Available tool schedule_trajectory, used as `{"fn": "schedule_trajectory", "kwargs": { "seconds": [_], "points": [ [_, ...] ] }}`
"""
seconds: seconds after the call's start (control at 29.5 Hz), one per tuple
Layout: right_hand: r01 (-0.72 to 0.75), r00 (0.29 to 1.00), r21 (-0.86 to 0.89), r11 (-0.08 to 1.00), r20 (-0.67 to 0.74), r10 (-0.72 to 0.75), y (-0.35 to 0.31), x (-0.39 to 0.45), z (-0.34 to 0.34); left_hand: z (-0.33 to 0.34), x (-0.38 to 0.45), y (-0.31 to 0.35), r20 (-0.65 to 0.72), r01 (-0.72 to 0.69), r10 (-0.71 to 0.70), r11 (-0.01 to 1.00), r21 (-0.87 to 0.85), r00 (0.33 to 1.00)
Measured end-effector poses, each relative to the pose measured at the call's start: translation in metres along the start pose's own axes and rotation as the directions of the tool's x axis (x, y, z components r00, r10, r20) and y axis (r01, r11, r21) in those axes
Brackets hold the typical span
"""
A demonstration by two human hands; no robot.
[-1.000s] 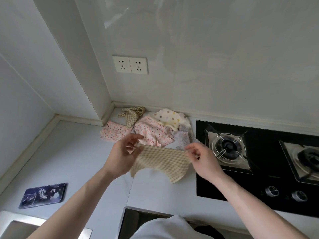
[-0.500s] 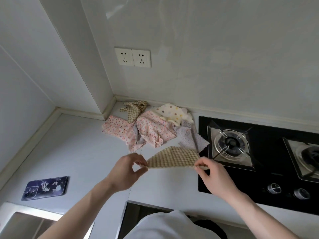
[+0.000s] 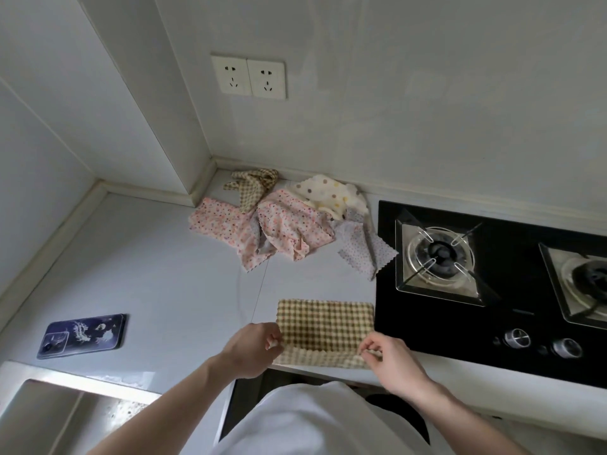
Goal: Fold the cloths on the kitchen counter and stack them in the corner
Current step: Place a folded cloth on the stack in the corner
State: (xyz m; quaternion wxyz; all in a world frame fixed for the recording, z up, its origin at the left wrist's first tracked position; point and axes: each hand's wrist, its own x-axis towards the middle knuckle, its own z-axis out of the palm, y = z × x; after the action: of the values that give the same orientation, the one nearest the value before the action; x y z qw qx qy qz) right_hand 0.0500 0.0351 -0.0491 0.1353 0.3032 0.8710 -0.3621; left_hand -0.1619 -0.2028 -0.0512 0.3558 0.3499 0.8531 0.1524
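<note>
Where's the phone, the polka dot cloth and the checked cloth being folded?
phone (image 3: 82, 335), head view, middle of its back.
polka dot cloth (image 3: 328, 192), head view, top surface.
checked cloth (image 3: 325, 323), head view, flat middle.

Two bare forearms, uncovered from wrist to the near edge of the view, no sleeve showing on either. No watch, ring, bracelet or glove on the left hand (image 3: 253, 344) or the right hand (image 3: 389, 362). Nails short and plain where visible. White garment (image 3: 305, 421) at near centre between the arms, smooth, unpatterned, softly rounded at its far edge. Dark clothing (image 3: 404, 413) just right of the white, detail too dim to tell.
</note>
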Motion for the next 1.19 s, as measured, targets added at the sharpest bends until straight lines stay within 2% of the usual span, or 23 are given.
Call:
{"fn": "schedule_trajectory", "kwargs": {
  "seconds": [0.14, 0.24, 0.85, 0.95, 1.05, 1.19],
  "points": [
    [-0.043, 0.998, 0.021, 0.999, -0.046, 0.044, 0.002, 0.019, -0.010, -0.003, 0.015, 0.001, -0.124, 0.081, -0.087, 0.996, -0.049, 0.989],
    [-0.063, 0.995, 0.021, 0.998, -0.082, 0.065, 0.000, 0.035, -0.018, -0.006, 0.026, 0.003, -0.163, 0.113, -0.122, 0.992, -0.062, 0.979],
    [-0.214, 0.952, 0.056, 0.975, -0.212, 0.221, -0.002, 0.089, -0.022, -0.013, 0.071, 0.008, -0.144, 0.224, -0.226, 0.974, -0.030, 0.963],
    [-0.227, 0.942, 0.079, 0.971, -0.233, 0.240, -0.002, 0.091, -0.019, -0.009, 0.072, 0.008, -0.184, 0.183, -0.175, 0.983, 0.027, 0.967],
    [-0.239, 0.945, 0.038, 0.970, -0.221, 0.242, -0.001, 0.088, -0.014, -0.001, 0.067, 0.014, -0.213, 0.069, -0.044, 0.991, 0.111, 0.976],
    [-0.266, 0.949, 0.049, 0.963, -0.160, 0.271, -0.001, 0.082, -0.007, 0.016, 0.060, 0.019, -0.122, -0.090, 0.113, 0.980, 0.179, 0.986]
  ]
}}
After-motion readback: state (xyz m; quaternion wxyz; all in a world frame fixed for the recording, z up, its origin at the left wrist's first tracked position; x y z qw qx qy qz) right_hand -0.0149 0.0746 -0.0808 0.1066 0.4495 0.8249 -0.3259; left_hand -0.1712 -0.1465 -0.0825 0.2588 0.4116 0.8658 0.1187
